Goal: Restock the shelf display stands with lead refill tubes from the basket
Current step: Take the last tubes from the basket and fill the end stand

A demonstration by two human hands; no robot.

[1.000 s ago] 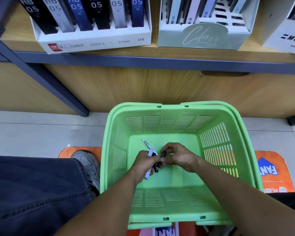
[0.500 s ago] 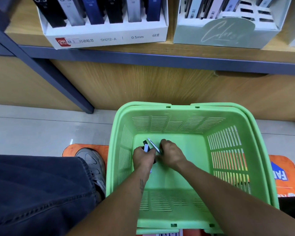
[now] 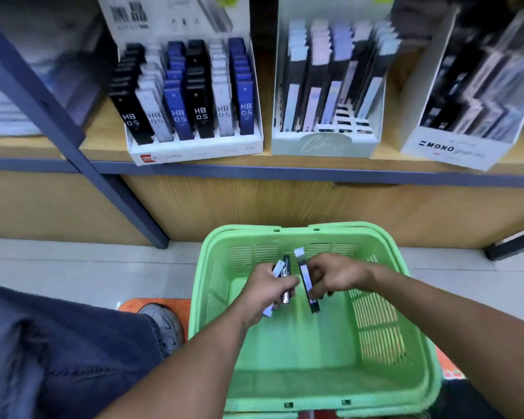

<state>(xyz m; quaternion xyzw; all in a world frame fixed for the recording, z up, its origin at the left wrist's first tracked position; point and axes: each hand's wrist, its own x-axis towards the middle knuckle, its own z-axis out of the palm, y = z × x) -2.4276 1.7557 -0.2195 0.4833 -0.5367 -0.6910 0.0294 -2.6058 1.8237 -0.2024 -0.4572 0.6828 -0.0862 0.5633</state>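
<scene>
Denim covers the person's knee (image 3: 58, 358) at the near left, with a grey shoe (image 3: 164, 322) just beyond it on an orange mat (image 3: 152, 303), which fits someone crouching low to reach both floor and shelf. Next to the right, over the green basket (image 3: 406, 343), the left hand (image 3: 268, 290) curls round a small bundle of lead refill tubes (image 3: 283, 273), a pale one and a dark one side by side, probably gathered so that several go up in one trip. Just beside it the right hand (image 3: 335, 276) pinches a single tube (image 3: 306, 281) upright by its long edges, likely sorting it from the rest by colour. The basket floor that shows looks bare, so these may be the last ones. On the far shelf (image 3: 254, 170), the left stand (image 3: 194, 146) holds rows marked HB 0.5 in black, white and blue; the pale middle stand (image 3: 324, 146) has open slots at its front right, a likely gap to fill; the stand marked MONO (image 3: 445, 152) sits furthest right, blurred.
</scene>
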